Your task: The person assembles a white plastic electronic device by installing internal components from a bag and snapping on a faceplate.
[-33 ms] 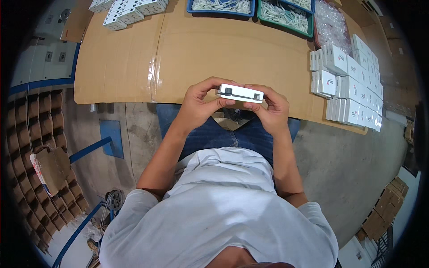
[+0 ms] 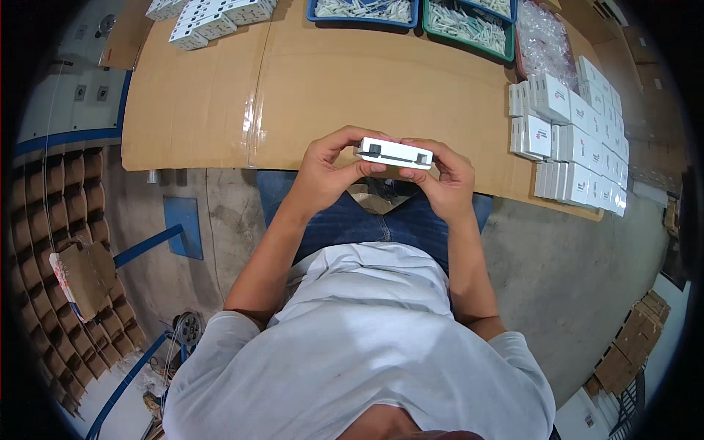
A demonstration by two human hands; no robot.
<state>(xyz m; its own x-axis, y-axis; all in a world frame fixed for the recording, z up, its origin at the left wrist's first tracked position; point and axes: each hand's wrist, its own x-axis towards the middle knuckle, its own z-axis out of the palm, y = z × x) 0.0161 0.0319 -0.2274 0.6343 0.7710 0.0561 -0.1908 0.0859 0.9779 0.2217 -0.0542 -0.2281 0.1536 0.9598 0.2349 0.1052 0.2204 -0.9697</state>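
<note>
Between my two hands is a small white plastic box (image 2: pixel 396 153), held up over the near edge of the table. Its upper face has a dark opening at each end and a dark slot along the lower side. My left hand (image 2: pixel 330 163) pinches the left end, thumb below and fingers on the far side. On the other end, my right hand (image 2: pixel 446 174) grips it the same way. The fingertips behind the box are partly hidden.
White boxes (image 2: pixel 579 139) are stacked at the table's right edge; more white units (image 2: pixel 213 26) stand back left. Blue (image 2: pixel 363 23) and green trays (image 2: pixel 469 45) hold thin white pieces. Clear plastic bags (image 2: pixel 546 40) fill a red tray. Brown cardboard (image 2: pixel 191 95) covers the table.
</note>
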